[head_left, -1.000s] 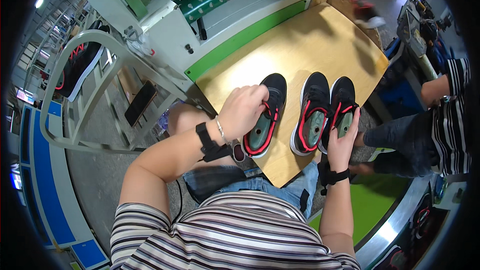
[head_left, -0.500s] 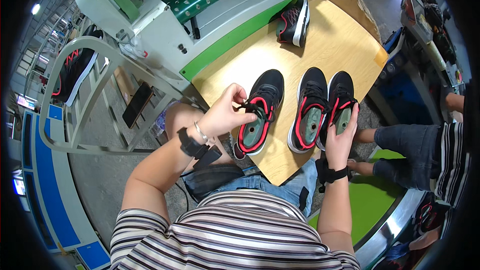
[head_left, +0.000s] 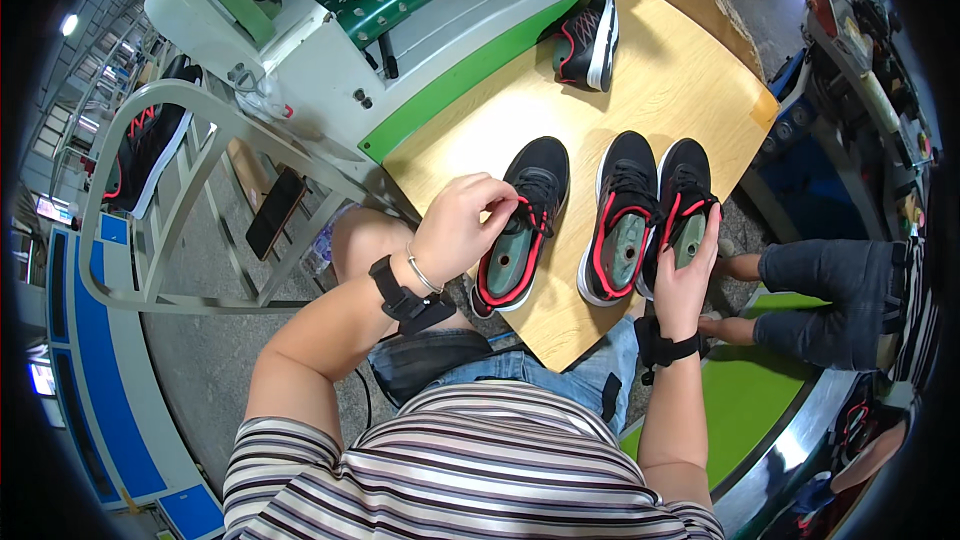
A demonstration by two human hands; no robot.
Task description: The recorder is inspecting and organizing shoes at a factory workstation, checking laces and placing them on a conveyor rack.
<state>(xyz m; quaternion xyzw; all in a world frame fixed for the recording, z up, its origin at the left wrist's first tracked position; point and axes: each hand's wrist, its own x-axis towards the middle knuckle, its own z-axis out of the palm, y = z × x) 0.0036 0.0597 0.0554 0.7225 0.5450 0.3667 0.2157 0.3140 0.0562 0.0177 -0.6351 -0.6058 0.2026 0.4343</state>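
Observation:
Three black sneakers with red lining and white soles stand on the wooden tabletop, toes pointing away from me. My left hand (head_left: 466,224) is pinched at the lacing of the left sneaker (head_left: 538,162), by its red-trimmed opening; what lies between the fingertips is too small to make out. The right sneaker (head_left: 687,162) is held at its collar by my right hand (head_left: 686,275), thumb on the inner side and fingers along the outer side. Against it stands the middle sneaker (head_left: 628,162), untouched. Green forms with a round hole show inside all three.
Another sneaker (head_left: 587,40) lies tipped on the far part of the tabletop (head_left: 690,55). A green-edged machine (head_left: 440,90) borders the table. At left stands a metal rack (head_left: 170,190) holding a sneaker (head_left: 150,150). A person's legs (head_left: 825,300) are at right, beside a green surface (head_left: 740,390).
My left hand has shifted slightly up along the left sneaker's opening, uncovering more of its inside. My right hand stays on the right sneaker. The person at right has moved a little.

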